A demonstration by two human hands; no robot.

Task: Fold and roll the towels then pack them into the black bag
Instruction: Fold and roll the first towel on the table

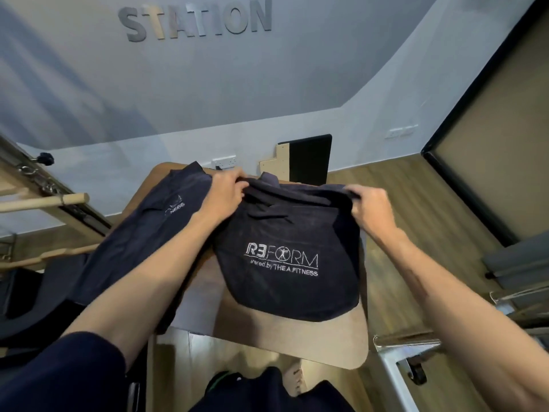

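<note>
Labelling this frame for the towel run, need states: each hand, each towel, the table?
left hand: shut on the far left edge of the logo towel
right hand: shut on the far right edge of the logo towel
logo towel: folded over, far edge lifted, near part on the table, REFORM logo facing up
second towel: loose, unrolled, draped over the table's left edge
table: near right corner bare

Towel left of bag, on table

Fitness or pilates studio, raised "STATION" lettering on grey wall, wooden bar on metal equipment frame at left, wood-plank floor, "FITNESS" logo on dark fabric
</note>
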